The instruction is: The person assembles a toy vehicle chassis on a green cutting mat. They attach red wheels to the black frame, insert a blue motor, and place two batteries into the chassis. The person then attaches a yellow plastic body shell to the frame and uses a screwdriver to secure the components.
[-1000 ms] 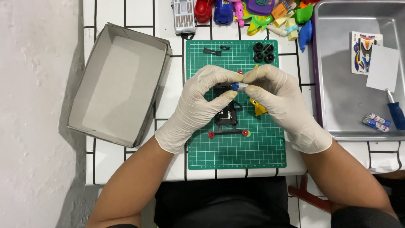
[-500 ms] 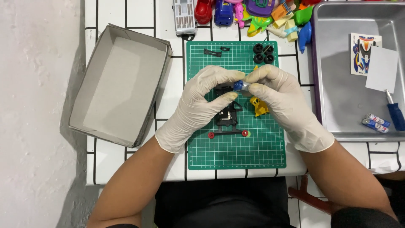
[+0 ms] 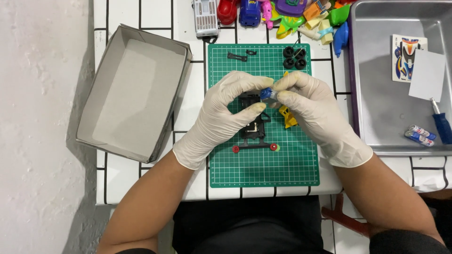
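Best to keep the blue part (image 3: 266, 93) pinched low over the mat (image 3: 263, 160), so if it slips it lands on green and not w/ the toy pile (image 3: 301, 14) up top. Prob worth going slow and lining it up by feel, since gloves dull the touch. Left hand (image 3: 221, 113): curled nearly closed, forefinger tip on the blue part from the left, thumb tucked under near the black chassis (image 3: 254, 129); can't tell if thumb actually touches it. Right hand (image 3: 315, 110): also nearly closed, fingertips nipping the blue part from the right, so both share the grip. Blue part sits just above the chassis, mid-mat. Chassis lies flat w/ red rollers (image 3: 254, 147) at its near end. Yellow bit (image 3: 288, 117) just beside right hand, partly hidden. Four black tyres (image 3: 294, 58) and small black bits (image 3: 237, 57) at far edge of mat. Open grey box (image 3: 132, 91) to the left, metal tray (image 3: 381, 122) to the right w/ sticker sheet (image 3: 405, 56), screwdriver (image 3: 440, 123), two batteries (image 3: 420, 135).
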